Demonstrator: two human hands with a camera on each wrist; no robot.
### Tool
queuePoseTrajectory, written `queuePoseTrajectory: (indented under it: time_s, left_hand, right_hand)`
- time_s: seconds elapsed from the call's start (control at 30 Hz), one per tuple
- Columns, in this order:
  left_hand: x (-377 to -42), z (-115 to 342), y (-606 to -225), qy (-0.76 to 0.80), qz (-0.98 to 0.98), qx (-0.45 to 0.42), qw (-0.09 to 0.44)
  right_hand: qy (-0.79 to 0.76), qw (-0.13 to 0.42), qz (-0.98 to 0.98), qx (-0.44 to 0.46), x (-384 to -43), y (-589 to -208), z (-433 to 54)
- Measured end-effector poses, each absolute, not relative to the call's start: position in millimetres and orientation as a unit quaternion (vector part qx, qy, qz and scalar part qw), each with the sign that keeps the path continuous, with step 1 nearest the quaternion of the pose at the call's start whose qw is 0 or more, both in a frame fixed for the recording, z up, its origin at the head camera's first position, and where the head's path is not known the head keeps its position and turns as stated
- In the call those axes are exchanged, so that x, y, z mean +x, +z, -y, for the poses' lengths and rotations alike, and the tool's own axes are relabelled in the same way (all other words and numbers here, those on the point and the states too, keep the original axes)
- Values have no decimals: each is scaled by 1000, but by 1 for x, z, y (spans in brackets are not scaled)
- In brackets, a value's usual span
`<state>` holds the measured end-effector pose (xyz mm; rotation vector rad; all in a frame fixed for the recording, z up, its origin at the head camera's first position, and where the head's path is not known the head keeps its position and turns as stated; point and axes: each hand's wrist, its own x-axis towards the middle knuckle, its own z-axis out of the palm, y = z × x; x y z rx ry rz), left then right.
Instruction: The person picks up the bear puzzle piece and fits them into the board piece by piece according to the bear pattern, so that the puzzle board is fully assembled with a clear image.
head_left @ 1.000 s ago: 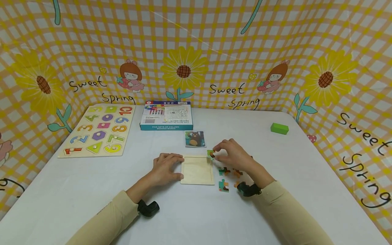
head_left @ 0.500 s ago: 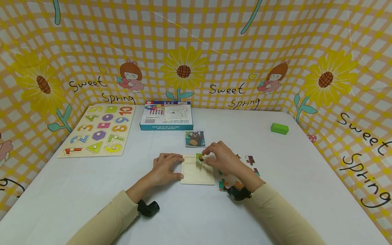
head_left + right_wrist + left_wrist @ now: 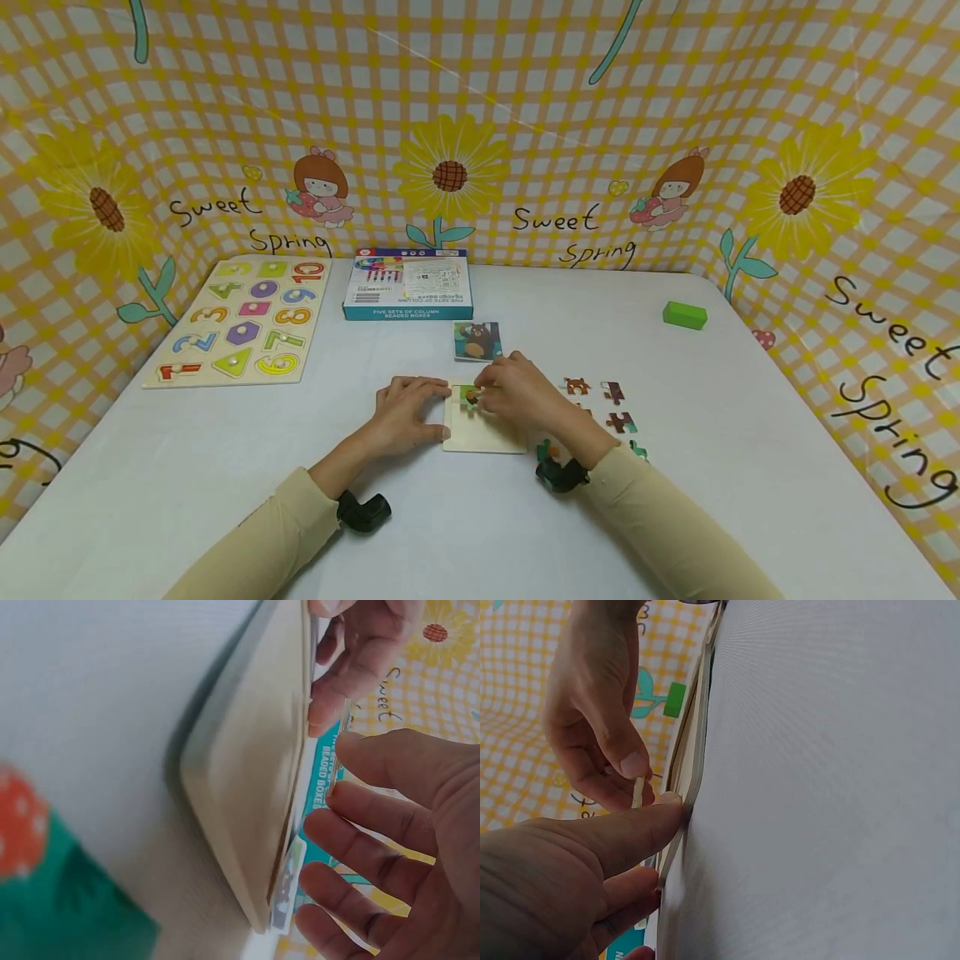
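A shallow square wooden puzzle tray (image 3: 483, 435) lies on the white table. My left hand (image 3: 405, 412) holds its left edge, the thumb toward the near corner and the fingers toward the far one. Between thumb and forefinger, my right hand (image 3: 519, 393) pinches a green and brown jigsaw piece (image 3: 467, 395) over the tray's far left corner. The left wrist view shows that piece (image 3: 637, 793) edge-on and tilted above the tray. Several loose jigsaw pieces (image 3: 621, 422) lie right of the tray, some partly hidden by the right wrist.
Behind the tray lies a bear picture card (image 3: 477, 342), with a flat teal and white box (image 3: 408, 287) beyond it. A number and shape board (image 3: 243, 321) is at the back left. Back right sits a green block (image 3: 685, 315). A patterned cloth rises behind the table.
My right hand has carried the jigsaw piece left, from the tray's far right corner to its far left corner, uncovering more loose pieces. The left hand has stayed on the tray's edge.
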<state>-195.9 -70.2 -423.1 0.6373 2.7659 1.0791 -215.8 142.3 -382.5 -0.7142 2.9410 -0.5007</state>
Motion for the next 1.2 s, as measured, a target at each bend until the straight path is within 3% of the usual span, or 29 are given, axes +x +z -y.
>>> queuePoseTrajectory:
  time_s: [1.2]
  left_hand:
    - [-195,70,-425,361,-906,214,48]
  right_hand:
    - [-108,-6,-953,-283,-226,-398,-134]
